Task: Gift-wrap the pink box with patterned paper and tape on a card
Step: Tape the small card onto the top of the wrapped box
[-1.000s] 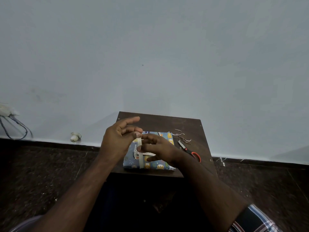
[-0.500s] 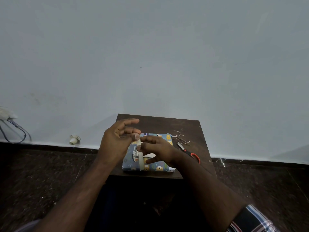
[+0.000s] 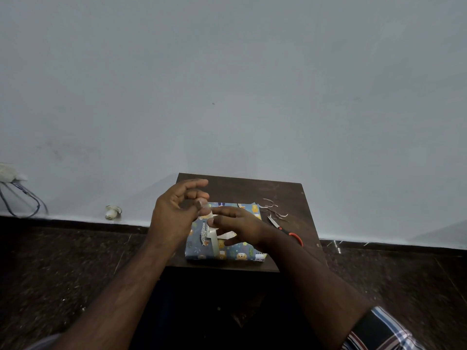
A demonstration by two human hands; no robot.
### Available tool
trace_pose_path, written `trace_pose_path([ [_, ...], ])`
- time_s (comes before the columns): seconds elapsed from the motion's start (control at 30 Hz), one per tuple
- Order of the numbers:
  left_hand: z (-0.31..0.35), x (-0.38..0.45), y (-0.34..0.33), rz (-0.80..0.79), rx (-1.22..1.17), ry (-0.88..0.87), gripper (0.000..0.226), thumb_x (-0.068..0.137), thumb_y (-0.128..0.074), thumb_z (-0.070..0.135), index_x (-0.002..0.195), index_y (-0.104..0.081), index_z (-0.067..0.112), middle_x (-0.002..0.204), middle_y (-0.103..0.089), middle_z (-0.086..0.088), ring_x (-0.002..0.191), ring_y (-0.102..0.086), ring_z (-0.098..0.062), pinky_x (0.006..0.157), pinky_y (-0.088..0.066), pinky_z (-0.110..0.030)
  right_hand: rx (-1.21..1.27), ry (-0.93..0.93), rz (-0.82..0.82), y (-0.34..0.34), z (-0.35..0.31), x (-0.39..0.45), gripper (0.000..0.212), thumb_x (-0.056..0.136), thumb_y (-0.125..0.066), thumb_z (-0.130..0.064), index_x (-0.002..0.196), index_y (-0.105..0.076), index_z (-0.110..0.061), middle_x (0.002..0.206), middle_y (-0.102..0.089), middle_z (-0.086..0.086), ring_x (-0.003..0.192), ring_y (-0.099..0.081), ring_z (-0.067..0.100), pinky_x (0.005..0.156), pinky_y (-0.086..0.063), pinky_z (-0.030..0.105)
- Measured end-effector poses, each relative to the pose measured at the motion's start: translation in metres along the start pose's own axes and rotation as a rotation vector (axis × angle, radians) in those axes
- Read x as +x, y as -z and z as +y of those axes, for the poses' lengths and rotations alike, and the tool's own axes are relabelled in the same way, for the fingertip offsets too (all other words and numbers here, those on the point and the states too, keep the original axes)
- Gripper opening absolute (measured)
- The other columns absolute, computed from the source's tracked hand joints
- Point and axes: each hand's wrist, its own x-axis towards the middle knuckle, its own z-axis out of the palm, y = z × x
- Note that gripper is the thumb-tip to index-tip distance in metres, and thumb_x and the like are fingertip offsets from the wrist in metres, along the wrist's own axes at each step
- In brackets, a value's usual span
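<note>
Dim, soft, flat light; wide-angle bending at edges.

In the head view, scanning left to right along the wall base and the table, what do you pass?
Cables → small white object on the floor → left hand → tape strip → right hand → scissors → table's right edge.

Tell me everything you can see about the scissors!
The scissors are small, with thin silvery blades and an orange-red handle loop. They lie flat on the dark brown table, right of the wrapped box, blades pointing away towards pale paper trimmings. The blades look closed or nearly so. The right hand's wrist hides part of the handle; neither hand holds them.
</note>
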Motion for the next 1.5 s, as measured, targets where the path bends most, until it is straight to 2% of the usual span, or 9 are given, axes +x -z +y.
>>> trace_pose_path([
  [0.2, -0.005, 0.002, 0.002, 0.050, -0.050, 0.027, 0.039, 0.092, -0.066, -0.006, 0.114, -0.072, 0.027, 0.096, -0.071, -0.008, 0.087, -0.073, -0.027, 0.073, -0.064, -0.037, -0.067, 0.068, 0.134, 0.019, 0.009, -0.009, 0.043, 0.098, -0.063, -0.036, 0.139, -0.055, -0.026, 0.115, -0.068, 0.001, 0.099, -0.067, 0.013, 0.082, -0.056, 0.032],
  [0.37, -0.007, 0.003, 0.006, 0.033, -0.067, 0.039, 0.039, 0.092, -0.066, -0.004, 0.113, -0.071, 0.029, 0.101, -0.071, -0.011, 0.072, -0.074, -0.028, 0.072, -0.064, -0.035, -0.597, -0.023, 0.649, 0.079, 0.045, -0.033, 0.004, 0.089, -0.066, -0.027, 0.093, -0.068, -0.025, 0.084, -0.069, -0.008, 0.079, -0.066, 0.016, 0.066, -0.050, 0.028],
  [0.43, -0.008, 0.003, 0.007, 0.000, -0.031, 0.029, 0.042, 0.091, -0.068, -0.003, 0.116, -0.071, 0.031, 0.103, -0.072, -0.005, 0.078, -0.075, -0.025, 0.074, -0.063, -0.036, -0.765, -0.173, 0.713, 0.095, 0.062, -0.042, 0.017, 0.088, -0.065, -0.032, 0.078, -0.057, -0.020, 0.075, -0.060, -0.004, 0.077, -0.058, 0.022, 0.059, -0.041, 0.030],
  [0.63, -0.013, 0.001, 0.009, -0.116, 0.150, -0.007, 0.059, 0.086, -0.075, 0.001, 0.124, -0.065, 0.045, 0.115, -0.069, 0.019, 0.087, -0.073, -0.008, 0.064, -0.051, -0.010, -0.949, -0.353, 0.607, 0.102, 0.096, -0.045, 0.014, 0.089, -0.063, -0.023, 0.099, -0.065, -0.015, 0.100, -0.069, 0.007, 0.096, -0.065, 0.027, 0.074, -0.050, 0.031],
  [0.93, -0.021, 0.001, 0.010, -0.164, 0.178, -0.037, 0.060, 0.090, -0.070, 0.000, 0.129, -0.063, 0.045, 0.127, -0.065, 0.021, 0.096, -0.073, -0.015, 0.085, -0.059, -0.032, -0.997, -0.302, 0.638, 0.095, 0.101, -0.036, 0.019, 0.089, -0.065, -0.035, 0.090, -0.058, -0.017, 0.101, -0.069, 0.009, 0.098, -0.064, 0.030, 0.069, -0.041, 0.029],
  [1.07, -0.023, 0.001, 0.010, -0.174, 0.189, -0.053, 0.064, 0.090, -0.069, -0.001, 0.128, -0.062, 0.050, 0.127, -0.063, 0.027, 0.096, -0.070, -0.014, 0.086, -0.060, -0.040, -0.640, -0.224, 0.691, 0.099, 0.076, -0.050, 0.009, 0.078, -0.073, -0.022, 0.078, -0.067, -0.015, 0.077, -0.071, 0.003, 0.073, -0.069, 0.023, 0.065, -0.055, 0.032],
  [1.23, -0.024, 0.002, 0.010, -0.180, 0.225, -0.082, 0.065, 0.090, -0.067, -0.001, 0.130, -0.061, 0.049, 0.129, -0.061, 0.026, 0.095, -0.068, -0.012, 0.084, -0.061, -0.043, -0.062, 0.018, 0.368, 0.082, 0.021, -0.073, 0.023, 0.089, -0.066, 0.003, 0.106, -0.067, -0.011, 0.087, -0.070, 0.007, 0.081, -0.073, 0.021, 0.057, -0.059, 0.033],
  [1.37, -0.024, -0.001, 0.009, -0.184, 0.231, -0.102, 0.064, 0.090, -0.067, -0.001, 0.131, -0.061, 0.047, 0.130, -0.061, 0.026, 0.094, -0.066, -0.011, 0.081, -0.061, -0.040, -0.211, 0.079, 0.196, 0.068, -0.009, -0.067, 0.025, 0.086, -0.071, 0.005, 0.108, -0.071, -0.007, 0.095, -0.073, 0.016, 0.083, -0.073, 0.024, 0.062, -0.060, 0.032],
  [1.5, -0.022, -0.002, 0.008, -0.193, 0.234, -0.114, 0.065, 0.090, -0.066, -0.003, 0.130, -0.061, 0.048, 0.131, -0.061, 0.025, 0.094, -0.066, -0.009, 0.084, -0.060, -0.039, -0.417, 0.120, 0.063, 0.062, -0.030, -0.059, 0.025, 0.085, -0.075, -0.004, 0.108, -0.076, -0.013, 0.091, -0.078, 0.002, 0.082, -0.073, 0.019, 0.074, -0.061, 0.032],
])
